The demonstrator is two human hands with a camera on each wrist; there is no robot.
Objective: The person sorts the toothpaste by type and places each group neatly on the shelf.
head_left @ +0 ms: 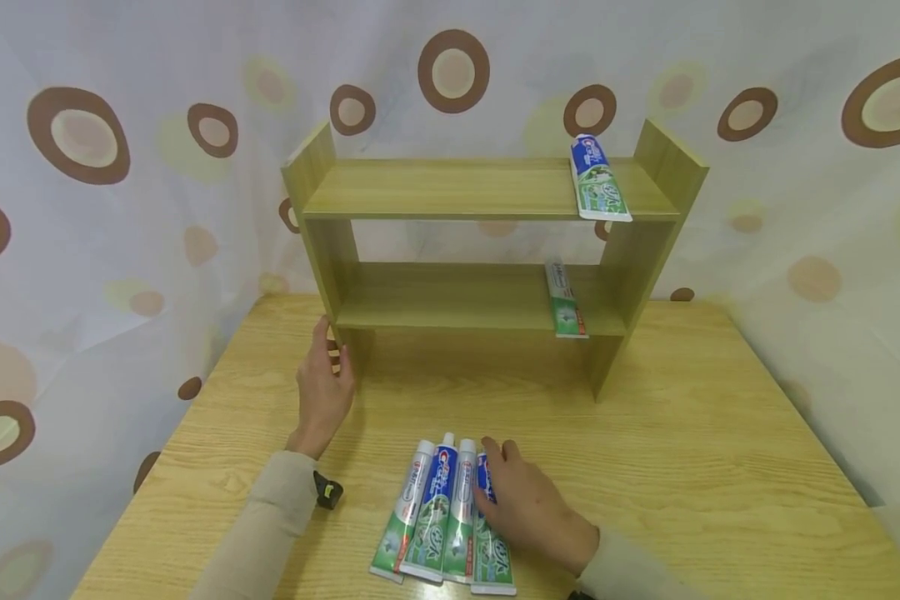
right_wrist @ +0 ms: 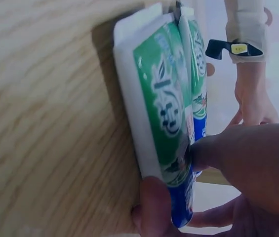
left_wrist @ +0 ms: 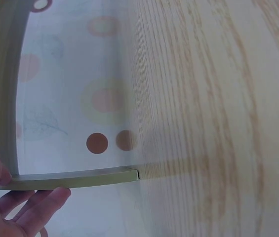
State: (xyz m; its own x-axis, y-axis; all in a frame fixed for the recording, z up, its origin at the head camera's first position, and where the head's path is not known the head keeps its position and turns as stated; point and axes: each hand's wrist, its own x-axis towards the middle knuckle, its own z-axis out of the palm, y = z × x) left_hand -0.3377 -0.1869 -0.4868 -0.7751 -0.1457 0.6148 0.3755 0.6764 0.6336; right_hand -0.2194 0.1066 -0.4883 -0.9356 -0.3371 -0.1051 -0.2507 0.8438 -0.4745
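My left hand point(head_left: 326, 398) grips the lower left side panel of a wooden two-tier shelf point(head_left: 450, 190). The left wrist view has the fingers point(left_wrist: 45, 210) on one face of that panel, the thumb by the other. On the table in front, my right hand point(head_left: 528, 504) holds the rightmost toothpaste tube point(head_left: 492, 560), blue and green, between thumb and fingers; the hand hides its upper part. Close beside it lie a silver-green tube point(head_left: 461, 517), another blue-green tube point(head_left: 433, 521) and a second silver-green tube point(head_left: 403, 521), caps toward the shelf.
One blue-green tube point(head_left: 598, 179) lies on the shelf's top tier at the right, its end past the front edge. A silver-green tube point(head_left: 565, 300) lies on the tier below. Behind the wooden table point(head_left: 720, 433) hangs a sheet point(head_left: 525, 50) patterned with circles.
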